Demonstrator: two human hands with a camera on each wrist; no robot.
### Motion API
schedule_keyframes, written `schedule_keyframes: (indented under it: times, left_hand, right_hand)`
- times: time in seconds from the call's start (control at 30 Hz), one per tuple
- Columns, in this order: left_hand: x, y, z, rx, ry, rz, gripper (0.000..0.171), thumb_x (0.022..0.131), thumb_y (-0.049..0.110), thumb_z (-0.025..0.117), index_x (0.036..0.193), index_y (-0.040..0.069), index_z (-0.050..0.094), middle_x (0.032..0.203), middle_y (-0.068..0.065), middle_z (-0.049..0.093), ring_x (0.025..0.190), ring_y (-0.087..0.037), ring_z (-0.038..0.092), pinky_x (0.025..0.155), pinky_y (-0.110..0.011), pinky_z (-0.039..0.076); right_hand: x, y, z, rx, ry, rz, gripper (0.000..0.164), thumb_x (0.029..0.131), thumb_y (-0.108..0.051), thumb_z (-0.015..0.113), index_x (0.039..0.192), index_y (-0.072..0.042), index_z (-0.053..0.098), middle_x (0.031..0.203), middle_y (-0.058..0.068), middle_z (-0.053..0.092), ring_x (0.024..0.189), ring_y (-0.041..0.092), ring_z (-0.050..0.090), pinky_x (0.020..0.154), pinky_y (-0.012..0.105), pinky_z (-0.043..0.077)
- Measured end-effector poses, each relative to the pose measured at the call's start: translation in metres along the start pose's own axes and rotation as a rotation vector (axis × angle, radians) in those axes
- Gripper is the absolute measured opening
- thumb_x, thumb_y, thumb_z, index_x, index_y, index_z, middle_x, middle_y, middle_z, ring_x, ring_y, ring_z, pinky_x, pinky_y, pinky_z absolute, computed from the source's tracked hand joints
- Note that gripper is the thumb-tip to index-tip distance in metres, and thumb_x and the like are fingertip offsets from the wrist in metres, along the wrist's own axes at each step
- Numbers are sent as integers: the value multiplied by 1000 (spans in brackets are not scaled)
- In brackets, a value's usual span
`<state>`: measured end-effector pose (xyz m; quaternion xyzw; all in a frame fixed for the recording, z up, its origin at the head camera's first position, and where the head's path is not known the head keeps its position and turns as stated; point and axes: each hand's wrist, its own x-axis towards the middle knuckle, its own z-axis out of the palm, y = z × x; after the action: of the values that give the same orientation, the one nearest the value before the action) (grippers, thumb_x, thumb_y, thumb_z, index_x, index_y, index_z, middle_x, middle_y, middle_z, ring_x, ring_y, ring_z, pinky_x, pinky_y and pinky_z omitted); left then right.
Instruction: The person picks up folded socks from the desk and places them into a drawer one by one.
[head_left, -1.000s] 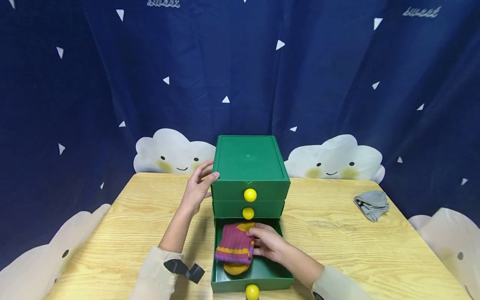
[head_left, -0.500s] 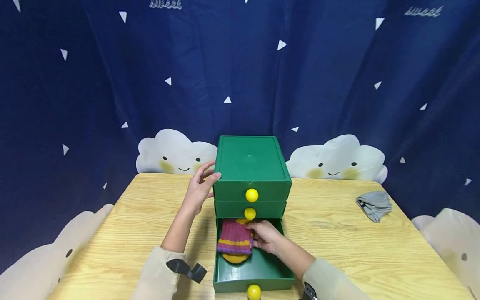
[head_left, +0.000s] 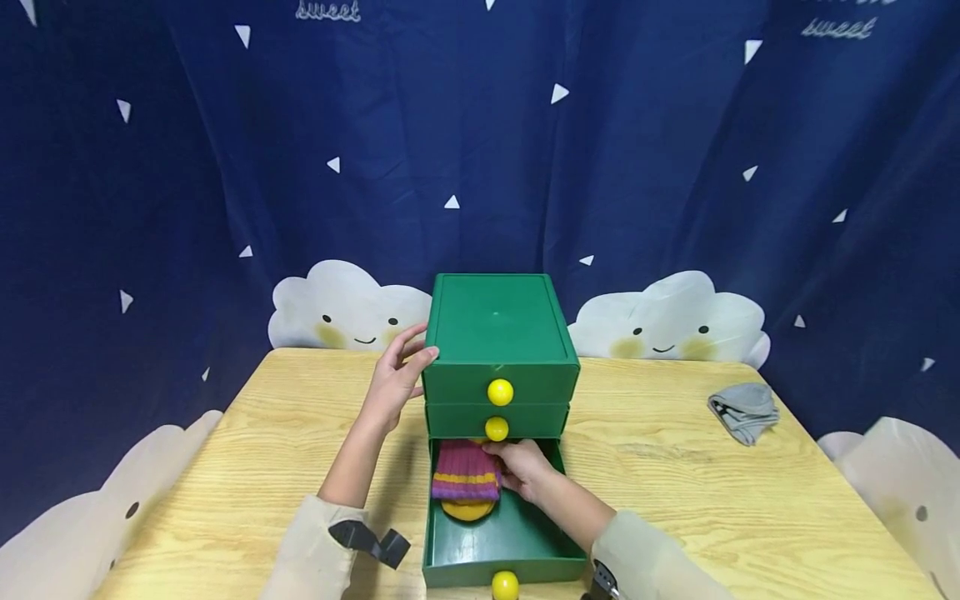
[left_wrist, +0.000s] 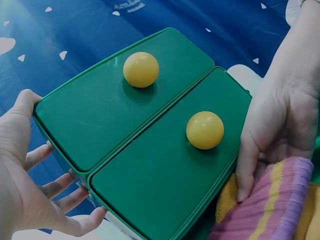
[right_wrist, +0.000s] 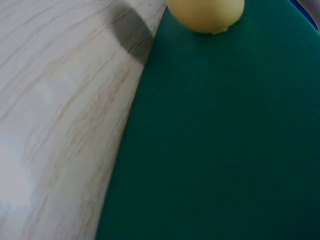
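A green drawer cabinet [head_left: 498,321] with yellow round knobs stands on the table, its bottom drawer [head_left: 540,542] pulled out. Against the cabinet's left side rests my left hand [head_left: 393,383], fingers spread and thumb at the upper front corner; the left wrist view shows the same hand [left_wrist: 35,180]. My right hand [head_left: 528,472] reaches into the open drawer and pinches a folded sock [head_left: 465,471], purple-pink with a yellow stripe. The sock's back end is hidden under the drawer above. In the right wrist view only the drawer's green front [right_wrist: 210,130] and its knob [right_wrist: 207,12] show, no hand.
A folded grey sock-like cloth [head_left: 744,412] lies at the right of the wooden table [head_left: 675,508]. The two upper drawers [head_left: 536,383] are closed. A dark blue curtain [head_left: 480,133] with white clouds hangs behind the table.
My right hand has moved the folded sock farther back into the drawer, partly under the drawer above. My left hand stays at the cabinet's side.
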<state>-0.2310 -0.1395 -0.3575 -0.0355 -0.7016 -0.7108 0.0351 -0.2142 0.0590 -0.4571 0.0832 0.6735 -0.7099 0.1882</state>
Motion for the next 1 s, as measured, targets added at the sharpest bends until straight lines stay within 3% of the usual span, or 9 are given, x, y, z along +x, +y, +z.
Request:
schedule_keyframes:
  times: [0.13, 0.23, 0.4, 0.67, 0.9, 1.0]
  left_hand:
    - [0, -1, 0, 1, -2, 2, 53, 89, 30, 58, 139, 28, 41, 139, -9, 41, 125, -28, 45, 95, -60, 42]
    - [0, -1, 1, -1, -3, -1, 53, 89, 30, 58, 139, 28, 40, 139, -8, 41, 125, -28, 45, 95, -60, 41]
    - [-1, -1, 1, -1, -5, -4, 53, 90, 30, 57, 140, 28, 40, 140, -8, 41, 125, -28, 45, 95, -60, 41]
    - [-1, 1, 2, -14, 1, -8, 52, 89, 29, 57, 139, 28, 41, 138, -8, 43, 123, -26, 47, 95, -59, 43]
    - [0, 1, 2, -4, 6, -2, 52, 89, 29, 57, 139, 27, 41, 138, -9, 43, 122, -26, 46, 94, -59, 43]
    - [0, 1, 1, -3, 4, -2, 53, 89, 29, 57, 139, 27, 41, 138, -9, 43, 122, -26, 46, 94, -60, 42]
  right_hand:
    - [-5, 0, -2, -171, 29, -18, 27, 86, -18, 64, 103, 3, 59, 70, -2, 63, 61, 9, 60, 56, 28, 54]
    - [-7, 0, -3, -215, 16, -35, 32, 87, -19, 64, 108, 5, 60, 70, -2, 63, 60, 8, 60, 56, 27, 54]
    - [-8, 1, -4, -201, 21, -61, 31, 87, -18, 63, 107, 6, 62, 65, -3, 59, 55, 7, 56, 51, 22, 50]
    - [-7, 2, -5, -101, -7, -72, 22, 87, -14, 63, 98, 5, 63, 66, -5, 59, 58, 6, 55, 55, 21, 49]
    - [-13, 0, -15, -160, -59, -66, 41, 86, -15, 63, 119, 9, 56, 85, 3, 68, 69, 9, 62, 64, 27, 56]
    - [-18, -4, -18, -172, -44, -64, 43, 86, -14, 62, 121, 10, 54, 95, 10, 67, 73, 13, 62, 66, 31, 57]
